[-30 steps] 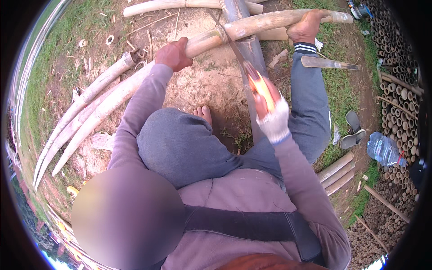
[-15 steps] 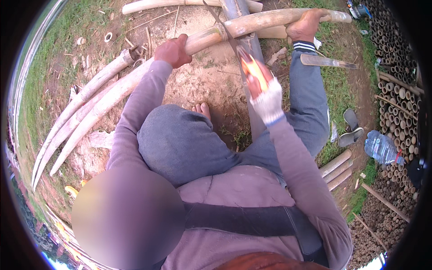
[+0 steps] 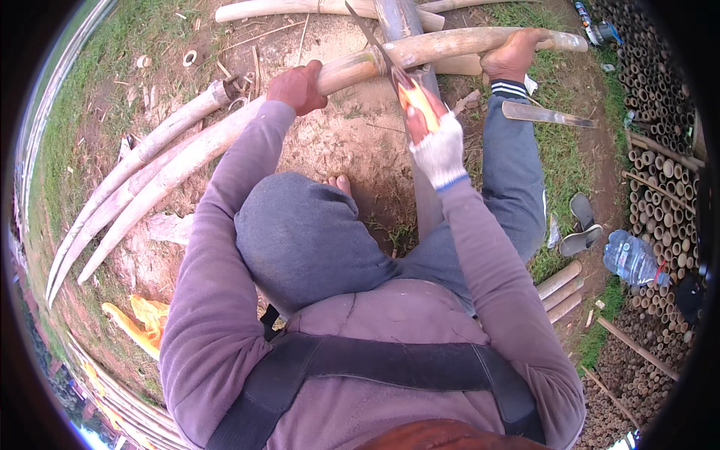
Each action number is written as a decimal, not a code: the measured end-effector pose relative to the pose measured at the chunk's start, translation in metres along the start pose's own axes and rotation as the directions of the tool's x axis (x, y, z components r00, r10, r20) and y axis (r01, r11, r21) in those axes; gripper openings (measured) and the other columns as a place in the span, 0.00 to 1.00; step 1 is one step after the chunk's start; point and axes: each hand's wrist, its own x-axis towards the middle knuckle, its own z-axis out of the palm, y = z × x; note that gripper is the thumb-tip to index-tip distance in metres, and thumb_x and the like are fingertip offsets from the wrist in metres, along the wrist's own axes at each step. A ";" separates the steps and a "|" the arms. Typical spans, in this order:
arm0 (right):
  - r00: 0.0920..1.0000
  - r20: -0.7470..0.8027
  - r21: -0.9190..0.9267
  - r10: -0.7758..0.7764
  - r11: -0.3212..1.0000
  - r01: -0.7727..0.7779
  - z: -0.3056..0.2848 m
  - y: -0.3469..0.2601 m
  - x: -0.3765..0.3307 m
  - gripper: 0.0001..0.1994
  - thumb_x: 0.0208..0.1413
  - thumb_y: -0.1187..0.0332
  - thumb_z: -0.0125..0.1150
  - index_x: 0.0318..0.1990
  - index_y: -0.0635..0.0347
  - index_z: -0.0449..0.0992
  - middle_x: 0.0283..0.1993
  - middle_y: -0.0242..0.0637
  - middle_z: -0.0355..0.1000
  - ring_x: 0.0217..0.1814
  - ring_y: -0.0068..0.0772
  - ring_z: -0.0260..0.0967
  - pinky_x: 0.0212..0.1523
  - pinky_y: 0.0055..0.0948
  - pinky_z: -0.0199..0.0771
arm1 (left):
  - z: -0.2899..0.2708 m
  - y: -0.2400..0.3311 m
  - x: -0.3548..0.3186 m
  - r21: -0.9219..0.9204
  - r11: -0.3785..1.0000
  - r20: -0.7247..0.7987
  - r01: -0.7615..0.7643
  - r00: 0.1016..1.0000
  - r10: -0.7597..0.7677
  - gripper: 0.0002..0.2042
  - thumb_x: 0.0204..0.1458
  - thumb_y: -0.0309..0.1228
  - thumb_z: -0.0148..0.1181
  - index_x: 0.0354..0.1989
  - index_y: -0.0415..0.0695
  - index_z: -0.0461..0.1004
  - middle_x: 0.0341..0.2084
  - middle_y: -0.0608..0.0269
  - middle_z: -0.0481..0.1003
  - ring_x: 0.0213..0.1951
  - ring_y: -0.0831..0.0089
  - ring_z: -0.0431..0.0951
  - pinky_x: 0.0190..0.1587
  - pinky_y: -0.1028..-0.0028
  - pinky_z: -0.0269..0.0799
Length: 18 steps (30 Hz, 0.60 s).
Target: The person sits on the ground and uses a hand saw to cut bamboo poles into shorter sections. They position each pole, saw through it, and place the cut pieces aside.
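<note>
My left hand [image 3: 298, 86] is bare and closed around a long pale bamboo pole [image 3: 450, 41] that lies across the dirt in front of me. My right hand [image 3: 435, 142] wears a white glove with an orange palm and grips the handle of a thin long blade [image 3: 373, 37]. The blade crosses the pole just right of my left hand. A bare foot [image 3: 514, 56] rests on the pole further right.
Several more bamboo poles [image 3: 150, 154] lie to the left. A machete [image 3: 544, 114] lies on the grass near my right leg. Sandals [image 3: 581, 225], a plastic water bottle [image 3: 634, 259] and stacked cut bamboo pieces [image 3: 664, 172] are at the right.
My gloved right hand has moved up and forward toward the pole, pushing the blade further across it. My left hand and the foot stay on the pole.
</note>
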 end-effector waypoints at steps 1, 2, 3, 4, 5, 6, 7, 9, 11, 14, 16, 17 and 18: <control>0.999 -0.038 -0.102 0.007 0.995 -0.011 -0.031 -0.019 -0.030 0.22 0.70 0.68 0.66 0.66 0.71 0.76 0.53 0.53 0.84 0.53 0.40 0.84 0.56 0.35 0.81 | -0.003 0.015 0.008 0.004 0.998 -0.012 -0.070 0.997 0.070 0.25 0.55 0.43 0.74 0.57 0.50 0.72 0.43 0.51 0.86 0.47 0.52 0.88 0.54 0.54 0.84; 0.998 -0.018 -0.041 0.068 0.997 -0.069 -0.056 -0.038 -0.063 0.23 0.70 0.69 0.66 0.68 0.73 0.75 0.56 0.52 0.83 0.56 0.38 0.83 0.58 0.34 0.80 | -0.004 0.021 0.015 -0.003 0.995 -0.019 -0.096 0.995 0.096 0.26 0.54 0.43 0.73 0.58 0.49 0.72 0.43 0.50 0.86 0.46 0.51 0.88 0.53 0.53 0.84; 0.988 0.096 0.108 0.118 0.986 -0.129 -0.065 -0.033 -0.088 0.25 0.71 0.69 0.64 0.70 0.74 0.71 0.60 0.53 0.81 0.60 0.41 0.82 0.62 0.34 0.79 | 0.002 -0.009 -0.003 -0.001 1.000 -0.016 0.029 0.999 -0.029 0.27 0.53 0.42 0.73 0.59 0.49 0.72 0.43 0.50 0.85 0.46 0.51 0.88 0.52 0.53 0.84; 0.970 0.134 0.168 0.203 0.960 -0.225 -0.088 -0.044 -0.116 0.28 0.71 0.68 0.63 0.73 0.76 0.67 0.64 0.53 0.79 0.63 0.43 0.80 0.66 0.35 0.77 | 0.006 -0.010 0.000 -0.006 0.999 -0.006 0.034 0.999 -0.034 0.28 0.52 0.42 0.73 0.60 0.49 0.72 0.43 0.49 0.85 0.45 0.50 0.89 0.51 0.53 0.85; 0.970 0.180 -0.039 0.165 0.986 -0.160 -0.110 -0.058 -0.130 0.29 0.73 0.67 0.60 0.74 0.77 0.65 0.66 0.53 0.78 0.65 0.44 0.79 0.68 0.35 0.76 | 0.012 -0.010 0.003 -0.009 1.000 -0.024 0.018 1.000 -0.018 0.27 0.52 0.43 0.73 0.58 0.49 0.72 0.42 0.49 0.85 0.44 0.50 0.89 0.50 0.53 0.85; 0.965 0.169 -0.008 0.201 0.979 -0.202 -0.111 -0.063 -0.131 0.28 0.73 0.66 0.59 0.73 0.77 0.65 0.66 0.54 0.78 0.65 0.44 0.80 0.68 0.36 0.76 | 0.016 -0.008 0.004 -0.008 1.000 -0.043 -0.006 0.999 0.006 0.27 0.52 0.43 0.74 0.58 0.49 0.72 0.42 0.49 0.85 0.44 0.50 0.88 0.50 0.53 0.85; 0.960 0.157 0.022 0.233 0.971 -0.240 -0.111 -0.072 -0.130 0.28 0.74 0.66 0.58 0.73 0.77 0.66 0.66 0.55 0.78 0.65 0.44 0.80 0.68 0.37 0.76 | 0.015 -0.005 0.004 -0.002 0.999 -0.069 -0.032 0.997 0.032 0.27 0.51 0.43 0.74 0.58 0.49 0.72 0.43 0.49 0.85 0.44 0.50 0.88 0.50 0.53 0.85; 0.976 0.125 0.150 0.178 0.969 -0.196 -0.075 -0.041 -0.088 0.24 0.73 0.68 0.61 0.70 0.75 0.71 0.63 0.53 0.80 0.63 0.42 0.81 0.65 0.37 0.79 | 0.015 0.000 0.007 -0.004 0.999 -0.071 -0.048 0.996 0.048 0.28 0.51 0.43 0.75 0.58 0.49 0.72 0.43 0.49 0.85 0.45 0.49 0.88 0.51 0.52 0.84; 0.997 0.057 -0.070 0.056 0.996 -0.052 -0.030 -0.013 -0.017 0.19 0.68 0.71 0.66 0.63 0.72 0.78 0.52 0.53 0.84 0.52 0.45 0.84 0.53 0.36 0.81 | 0.011 0.006 0.006 -0.012 0.999 -0.055 -0.052 0.997 0.051 0.28 0.51 0.43 0.75 0.58 0.49 0.73 0.43 0.49 0.85 0.45 0.49 0.88 0.52 0.52 0.84; 1.000 -0.023 -0.154 0.015 0.988 -0.018 0.001 0.002 0.043 0.19 0.67 0.66 0.68 0.60 0.69 0.81 0.46 0.57 0.84 0.47 0.48 0.84 0.51 0.37 0.81 | 0.002 0.008 0.008 -0.016 0.999 -0.049 -0.051 0.998 0.050 0.27 0.51 0.43 0.75 0.58 0.51 0.73 0.43 0.48 0.85 0.45 0.50 0.88 0.52 0.52 0.84; 0.995 0.053 -0.129 0.090 0.988 -0.082 -0.013 -0.026 0.024 0.19 0.68 0.65 0.66 0.61 0.69 0.80 0.48 0.57 0.84 0.48 0.49 0.84 0.52 0.39 0.82 | 0.000 0.000 0.004 -0.013 1.000 -0.038 -0.026 0.999 0.026 0.27 0.51 0.43 0.75 0.58 0.51 0.73 0.43 0.48 0.85 0.45 0.50 0.88 0.52 0.52 0.84; 0.998 0.054 -0.093 0.042 0.995 -0.037 -0.028 -0.037 0.004 0.21 0.69 0.65 0.66 0.62 0.70 0.79 0.50 0.56 0.83 0.50 0.49 0.84 0.53 0.39 0.82 | -0.002 -0.006 0.005 -0.004 1.000 -0.042 -0.002 0.999 0.002 0.27 0.51 0.43 0.74 0.58 0.51 0.72 0.42 0.48 0.85 0.45 0.51 0.88 0.52 0.52 0.84; 0.999 0.012 -0.143 0.042 0.989 -0.040 -0.065 -0.066 -0.037 0.22 0.69 0.65 0.66 0.64 0.72 0.77 0.53 0.56 0.83 0.51 0.48 0.84 0.55 0.39 0.82 | 0.004 0.014 0.016 -0.023 0.997 -0.019 -0.076 0.997 0.075 0.27 0.51 0.42 0.74 0.58 0.51 0.72 0.42 0.48 0.85 0.45 0.51 0.88 0.52 0.52 0.84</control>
